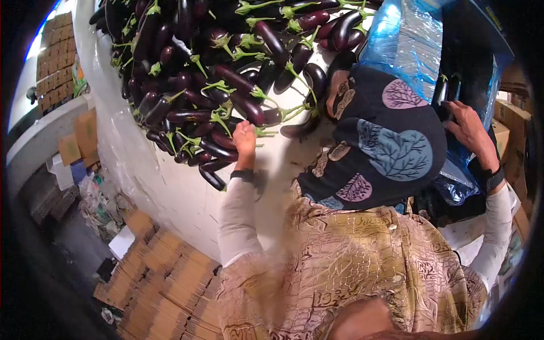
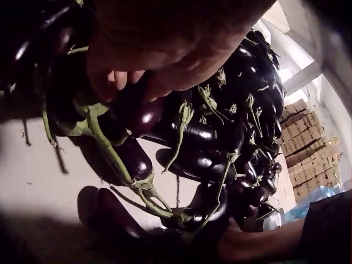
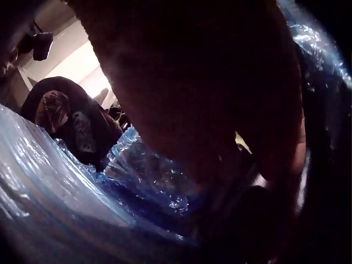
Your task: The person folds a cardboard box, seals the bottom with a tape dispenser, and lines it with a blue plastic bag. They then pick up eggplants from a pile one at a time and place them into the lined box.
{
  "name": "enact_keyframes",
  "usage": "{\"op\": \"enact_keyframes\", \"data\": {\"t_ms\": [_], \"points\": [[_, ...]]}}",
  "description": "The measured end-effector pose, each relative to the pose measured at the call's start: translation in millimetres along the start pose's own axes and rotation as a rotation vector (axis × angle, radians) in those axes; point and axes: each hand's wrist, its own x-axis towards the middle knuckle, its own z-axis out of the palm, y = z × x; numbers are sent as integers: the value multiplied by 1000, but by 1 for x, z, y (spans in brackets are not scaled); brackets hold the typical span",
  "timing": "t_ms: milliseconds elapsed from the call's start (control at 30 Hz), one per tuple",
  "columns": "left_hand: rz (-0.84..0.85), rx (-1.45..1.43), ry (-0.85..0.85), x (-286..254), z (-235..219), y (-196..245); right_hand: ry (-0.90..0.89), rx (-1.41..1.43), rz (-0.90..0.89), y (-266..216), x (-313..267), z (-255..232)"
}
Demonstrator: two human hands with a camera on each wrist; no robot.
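My left hand (image 1: 245, 137) grips a dark purple eggplant (image 2: 147, 116) at the near edge of a large heap of eggplants (image 1: 187, 85). In the left wrist view its fingers curl over the eggplant, with green-stemmed ones close below. At the right, my right hand (image 1: 469, 127) reaches into a dark crate (image 1: 479, 34) lined with blue plastic film (image 1: 416, 42). Its thumb and fingers close around the dark end of an eggplant (image 1: 445, 111), mostly hidden by the hand. The right wrist view is very dark, with the lining (image 3: 148, 170) around the hand.
Another person in dark tree-print cloth (image 1: 391, 153) bends between my arms. Their hand (image 2: 242, 242) is among the eggplants in the left wrist view. The heap lies on a white surface (image 1: 255, 187) edged with clear plastic sheeting (image 1: 107, 113). Stacked cardboard (image 1: 170, 277) stands at lower left.
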Motion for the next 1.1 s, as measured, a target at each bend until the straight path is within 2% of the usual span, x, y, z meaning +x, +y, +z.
{"op": "enact_keyframes", "data": {"t_ms": [33, 100, 133, 167, 233, 267, 300, 367, 400, 433, 500, 533, 633, 667, 733, 800, 833, 867, 900, 933, 967, 1000, 1033, 1100], "points": [[-5, -9, 0, 5, 9, 2, -4, -10, -1, 0, -2, 1], [247, 207, 243, 4, 27, 25, -4, 43, -67, 2, -6, 4], [298, 361, 274, -2, 31, 52, -4, 37, -67, -1, -7, 2], [297, 353, 274, -7, 39, 73, -28, 74, -38, -3, -10, -1], [286, 649, 385, -2, 50, 97, -50, 111, -7, -6, -11, -5], [158, 637, 313, 9, 53, 93, -38, 103, -8, -7, -11, -7], [157, 636, 313, 14, 55, 93, -27, 95, -10, -7, -12, -7], [-23, 314, 285, 23, 61, 91, -15, 82, -7, -7, -14, -8], [63, -175, 244, 19, 67, 87, -8, 72, -7, -6, -15, -8], [64, -177, 241, 14, 63, 92, -7, 71, -5, -5, -16, -9], [-31, -961, -210, -8, 43, 117, -42, 109, -18, -5, -17, -13], [-114, -1152, -266, -20, 35, 125, -51, 113, -26, -7, -16, -14], [-231, -1389, -436, -54, 16, 144, 30, 185, -12, -14, -12, -17], [-225, -1391, -431, -61, 14, 151, 22, 204, -5, -13, -8, -15], [-125, -1401, -659, -75, 10, 167, 14, 224, -1, -14, -2, -15], [-77, -1365, -722, -85, 11, 186, -21, 209, -62, -20, 0, -17], [-32, -1331, -789, -90, 13, 197, -14, 208, -56, -25, 0, -21], [-53, -1284, -761, -96, 13, 210, 15, 216, -45, -31, -1, -26], [-13, -1262, -820, -99, 15, 225, 45, 223, -33, -35, -3, -29], [5, -1215, -843, -99, 16, 235, 167, 188, -83, -34, -5, -28], [26, -1167, -868, -100, 17, 248, 179, 162, -89, -33, -3, -35], [53, -1080, -850, -105, 18, 263, 280, 126, -143, -38, -4, -39], [128, -993, -904, -103, 19, 278, 381, 86, -191, -48, -6, -45], [257, -651, -902, -112, 20, 329, 719, -213, -406, -82, -8, -67]]}}
